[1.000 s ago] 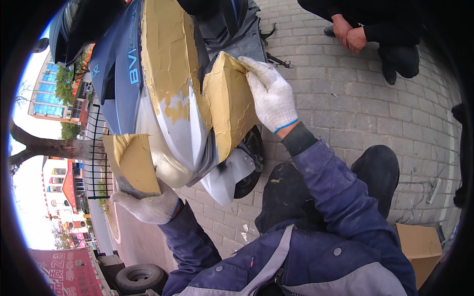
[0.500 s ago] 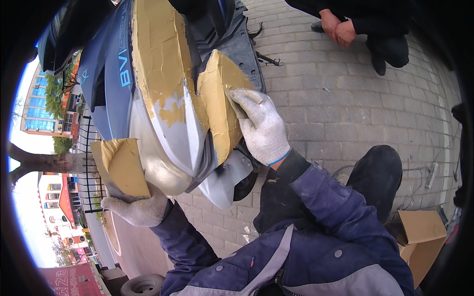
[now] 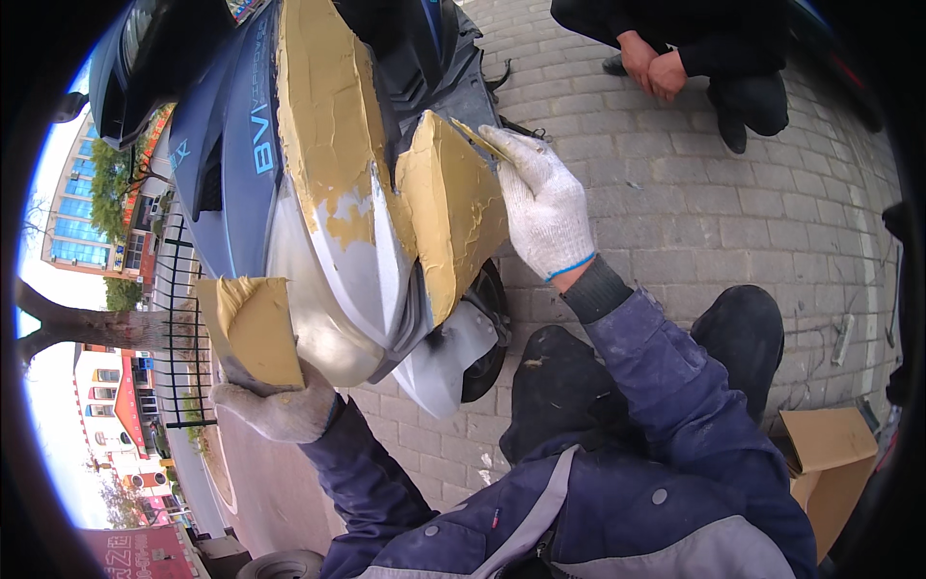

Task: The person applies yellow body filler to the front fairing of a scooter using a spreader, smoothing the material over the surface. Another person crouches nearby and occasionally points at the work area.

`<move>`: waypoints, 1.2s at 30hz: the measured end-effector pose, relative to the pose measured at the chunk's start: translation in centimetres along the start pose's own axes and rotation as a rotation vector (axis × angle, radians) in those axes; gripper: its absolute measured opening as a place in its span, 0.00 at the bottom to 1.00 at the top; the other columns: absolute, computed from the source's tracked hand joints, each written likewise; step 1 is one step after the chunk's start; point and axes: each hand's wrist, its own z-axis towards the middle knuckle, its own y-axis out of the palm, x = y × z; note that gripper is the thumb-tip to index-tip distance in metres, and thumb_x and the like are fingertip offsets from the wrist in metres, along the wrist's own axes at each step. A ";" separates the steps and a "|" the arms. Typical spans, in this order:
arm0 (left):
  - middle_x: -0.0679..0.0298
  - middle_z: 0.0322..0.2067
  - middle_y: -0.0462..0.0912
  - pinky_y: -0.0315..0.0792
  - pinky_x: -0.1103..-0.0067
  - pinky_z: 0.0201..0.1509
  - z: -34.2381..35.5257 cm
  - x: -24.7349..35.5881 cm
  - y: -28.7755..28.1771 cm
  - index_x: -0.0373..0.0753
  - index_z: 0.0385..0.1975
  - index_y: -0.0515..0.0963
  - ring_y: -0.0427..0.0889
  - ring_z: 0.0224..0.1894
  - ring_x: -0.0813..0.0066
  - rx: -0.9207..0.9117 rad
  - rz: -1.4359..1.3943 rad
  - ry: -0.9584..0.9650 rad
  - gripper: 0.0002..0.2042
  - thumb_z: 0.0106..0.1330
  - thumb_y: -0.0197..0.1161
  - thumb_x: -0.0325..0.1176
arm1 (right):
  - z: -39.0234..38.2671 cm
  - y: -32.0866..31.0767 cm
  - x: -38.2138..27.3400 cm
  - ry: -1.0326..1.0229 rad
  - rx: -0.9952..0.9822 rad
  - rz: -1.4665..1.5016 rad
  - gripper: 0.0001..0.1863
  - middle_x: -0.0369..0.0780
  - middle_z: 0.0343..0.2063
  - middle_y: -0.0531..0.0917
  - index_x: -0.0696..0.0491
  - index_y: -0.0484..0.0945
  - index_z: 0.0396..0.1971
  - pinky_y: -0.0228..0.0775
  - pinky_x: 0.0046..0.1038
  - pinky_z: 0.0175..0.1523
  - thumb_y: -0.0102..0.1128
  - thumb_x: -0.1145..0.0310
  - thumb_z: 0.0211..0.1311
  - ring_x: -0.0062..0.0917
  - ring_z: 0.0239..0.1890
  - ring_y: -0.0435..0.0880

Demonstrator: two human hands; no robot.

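Note:
A blue and silver scooter [image 3: 236, 193] stands in front of me, its long body panel [image 3: 328, 106] thickly coated with tan putty. Beside it a smaller side panel [image 3: 449, 222] bears the same putty, ridged and uneven. My right hand [image 3: 550, 207], in a white knit glove, pinches a thin putty spreader [image 3: 475, 137] at the upper right edge of this smaller panel. The spreader is edge-on and smeared with putty. Lower left, my gloved left hand [image 3: 280, 407] grips the bottom of a flat putty board [image 3: 253, 333], which carries a mound of tan putty.
At the upper right another person crouches with clasped hands [image 3: 654, 72]. An open cardboard box [image 3: 830, 439] stands at the lower right on the paving [image 3: 666, 193]. Leftward are a black railing [image 3: 185, 328], a tree trunk [image 3: 116, 330] and a tire [image 3: 280, 565].
My right hand has moved up and to the right with the spreader, from the panel's middle to its upper edge. The scooter and my left hand with the board sit slightly further right in view.

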 end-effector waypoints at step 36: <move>0.59 0.59 0.84 0.82 0.68 0.59 0.5 0.7 0.9 0.36 0.67 0.76 0.85 0.56 0.69 0.132 -0.370 -0.258 0.34 0.87 0.38 0.62 | 0.3 1.0 0.4 0.006 -0.040 0.011 0.19 0.48 0.58 0.87 0.54 0.84 0.64 0.78 0.33 0.66 0.59 0.77 0.79 0.39 0.61 0.87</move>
